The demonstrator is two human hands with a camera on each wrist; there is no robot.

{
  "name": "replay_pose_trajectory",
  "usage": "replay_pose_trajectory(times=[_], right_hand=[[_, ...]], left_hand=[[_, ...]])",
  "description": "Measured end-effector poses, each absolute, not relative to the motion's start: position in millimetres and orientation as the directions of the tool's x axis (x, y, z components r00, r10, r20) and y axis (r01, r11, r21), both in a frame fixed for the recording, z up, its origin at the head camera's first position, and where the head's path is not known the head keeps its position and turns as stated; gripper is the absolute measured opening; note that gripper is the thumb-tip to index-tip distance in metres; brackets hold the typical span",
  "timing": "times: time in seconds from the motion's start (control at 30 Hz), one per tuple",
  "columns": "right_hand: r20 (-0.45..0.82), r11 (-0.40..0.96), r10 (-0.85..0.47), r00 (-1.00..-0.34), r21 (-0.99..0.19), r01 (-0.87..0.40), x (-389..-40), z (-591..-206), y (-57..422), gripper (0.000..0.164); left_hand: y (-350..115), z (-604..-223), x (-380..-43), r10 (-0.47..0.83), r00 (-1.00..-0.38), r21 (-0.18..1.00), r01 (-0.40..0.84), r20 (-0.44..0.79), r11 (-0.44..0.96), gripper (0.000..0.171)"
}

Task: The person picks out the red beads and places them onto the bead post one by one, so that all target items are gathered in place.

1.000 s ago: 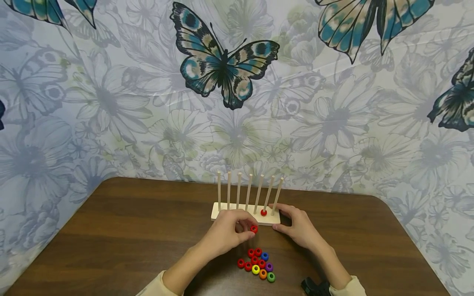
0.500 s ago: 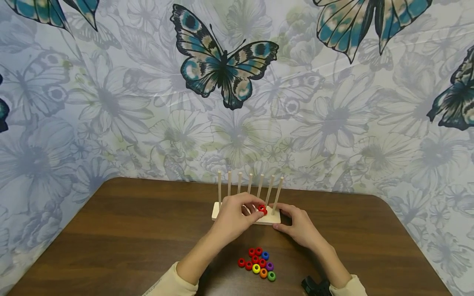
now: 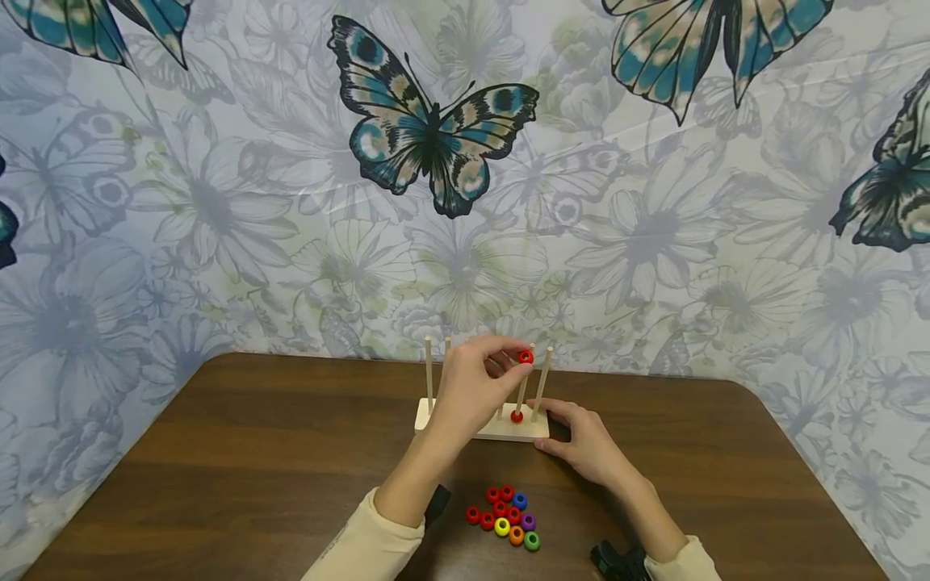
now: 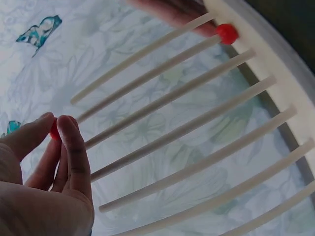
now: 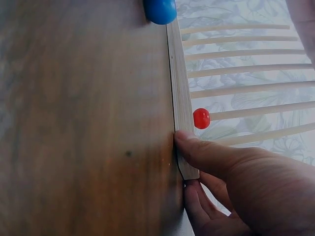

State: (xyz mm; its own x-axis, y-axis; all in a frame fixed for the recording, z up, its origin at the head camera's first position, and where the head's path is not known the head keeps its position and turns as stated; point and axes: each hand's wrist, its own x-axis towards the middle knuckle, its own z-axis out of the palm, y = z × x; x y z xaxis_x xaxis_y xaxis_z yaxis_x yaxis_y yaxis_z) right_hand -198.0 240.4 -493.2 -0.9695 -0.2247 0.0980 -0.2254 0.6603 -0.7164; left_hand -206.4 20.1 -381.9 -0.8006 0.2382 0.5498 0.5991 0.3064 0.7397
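Bead [image 3: 525,356], red, is pinched between thumb and fingertips of the left hand [image 3: 472,391] at tip height of the second peg from the right [image 3: 521,391]. Coming move seems to turn on bead hole vs peg tip. Peg's long axis is near upright; bead is seen right at the tip, but whether it is threaded or just in front can't be told, the tip being hidden by fingers in the left wrist view. Left hand is nearer the tip, right hand [image 3: 584,444] nearer the foot. Right end of the base [image 3: 508,430] is gripped by the right hand, thumb on the front edge, fingers round the end. Neither of the hands is spread.

Seated bead [image 3: 517,416], also red, is threaded at that peg's foot. Base: flat pale-wood slab, long axis left-right, seven slim round dowels in one row. Loose beads [image 3: 500,509], glossy, rounded, wide-holed, mostly red, are clustered on the near side of the base. Worktop [image 3: 291,452]: dark brown, streaked wood grain.
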Motion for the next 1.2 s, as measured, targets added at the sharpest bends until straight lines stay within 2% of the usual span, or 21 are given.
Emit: replay_pose_trajectory(times=[0.33, 0.77, 1.03, 1.2], right_hand=[[0.127, 0.649, -0.248, -0.960, -0.714, -0.262, -199, -496, 239, 0.055], [0.107, 0.653, -0.240, -0.965, -0.718, -0.242, -201, -496, 241, 0.055], [0.123, 0.653, -0.245, -0.962, -0.712, -0.257, -201, -496, 243, 0.054], [0.122, 0.655, -0.243, -0.962, -0.711, -0.256, -199, -495, 242, 0.055]], left_hand=[[28, -377, -214, 0.196, -0.691, 0.576, 0.700, 0.696, 0.421, 0.014], [38, -375, -218, 0.200, -0.734, 0.581, 0.648, 0.649, 0.492, 0.017], [38, -377, -219, 0.221, -0.734, 0.554, 0.643, 0.642, 0.529, 0.015], [37, -376, -218, 0.217, -0.736, 0.558, 0.642, 0.642, 0.525, 0.021]])
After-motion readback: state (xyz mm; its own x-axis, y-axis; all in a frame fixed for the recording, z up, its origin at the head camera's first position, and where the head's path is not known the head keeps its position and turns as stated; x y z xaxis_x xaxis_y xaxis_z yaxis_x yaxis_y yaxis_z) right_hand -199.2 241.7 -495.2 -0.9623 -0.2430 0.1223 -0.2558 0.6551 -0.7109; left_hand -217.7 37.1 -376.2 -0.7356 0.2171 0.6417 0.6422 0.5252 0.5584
